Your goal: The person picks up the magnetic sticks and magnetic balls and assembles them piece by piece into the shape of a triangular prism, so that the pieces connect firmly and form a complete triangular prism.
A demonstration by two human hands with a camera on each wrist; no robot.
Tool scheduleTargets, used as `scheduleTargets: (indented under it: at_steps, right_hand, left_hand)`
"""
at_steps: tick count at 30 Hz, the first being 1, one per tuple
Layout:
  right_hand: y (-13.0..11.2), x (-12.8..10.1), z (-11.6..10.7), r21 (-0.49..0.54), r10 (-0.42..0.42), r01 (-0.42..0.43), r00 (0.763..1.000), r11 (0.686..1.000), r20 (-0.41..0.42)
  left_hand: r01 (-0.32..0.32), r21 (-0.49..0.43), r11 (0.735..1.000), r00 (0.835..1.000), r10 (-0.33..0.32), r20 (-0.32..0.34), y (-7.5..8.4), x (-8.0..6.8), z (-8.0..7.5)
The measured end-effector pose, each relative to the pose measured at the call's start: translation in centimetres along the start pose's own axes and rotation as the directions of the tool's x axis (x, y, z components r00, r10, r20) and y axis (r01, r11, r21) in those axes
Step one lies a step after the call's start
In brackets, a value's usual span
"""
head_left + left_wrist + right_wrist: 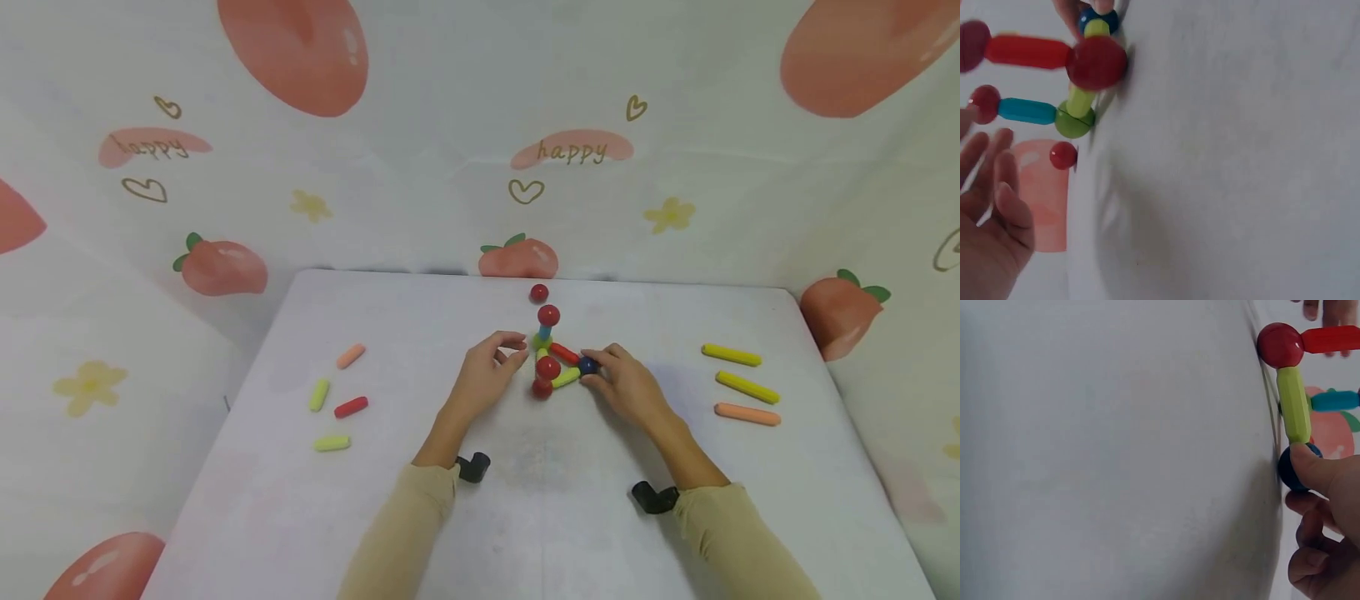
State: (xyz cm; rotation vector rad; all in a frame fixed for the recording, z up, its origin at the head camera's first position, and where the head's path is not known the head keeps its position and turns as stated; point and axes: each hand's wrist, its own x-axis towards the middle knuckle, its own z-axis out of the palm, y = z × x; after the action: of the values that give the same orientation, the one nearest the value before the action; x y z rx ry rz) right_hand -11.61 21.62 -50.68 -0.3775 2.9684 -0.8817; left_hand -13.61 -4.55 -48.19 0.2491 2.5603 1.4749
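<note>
A small frame of balls and rods stands on the table. My right hand [628, 385] pinches its dark blue ball [1295, 469] between thumb and fingers. From that ball a yellow-green rod [1294, 403] leads to a red ball [1097, 62] at the front corner, and a red rod [564, 353] leads towards the green ball [1074, 120] at the back. Upright on the green ball is a blue rod [1027, 110], topped by another red ball [549, 315]. An upright red rod [1029, 51] also carries a ball. My left hand [487, 371] hovers left of the frame, fingers loosely bent, holding nothing.
A loose red ball [539, 293] lies behind the frame by the table's back edge. Several short rods, including a red rod [351, 407], lie on the left. On the right are two yellow rods [731, 355] and an orange rod [747, 414].
</note>
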Motion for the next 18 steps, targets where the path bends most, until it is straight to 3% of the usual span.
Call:
scheduleTargets:
  at_steps: [7, 13, 18]
  right_hand:
    - [-0.4, 0.7, 0.1, 0.007, -0.025, 0.025, 1.000, 1.000, 0.005]
    - [-2.1, -0.5, -0.1, 0.012, 0.111, -0.112, 0.993, 0.994, 0.032]
    - [-3.9, -2.1, 0.2, 0.054, 0.179, -0.189, 0.971, 0.980, 0.157]
  left_hand:
    - [0.027, 0.166, 0.986, 0.994, -0.043, 0.097, -1.1, 3.0, 0.8]
    - [-0.007, 0.270, 0.963, 0.995, -0.021, 0.101, -1.0, 4.1, 0.9]
    - [-0.019, 0.305, 0.952, 0.996, -0.008, 0.087, -0.7, 4.2, 1.0]
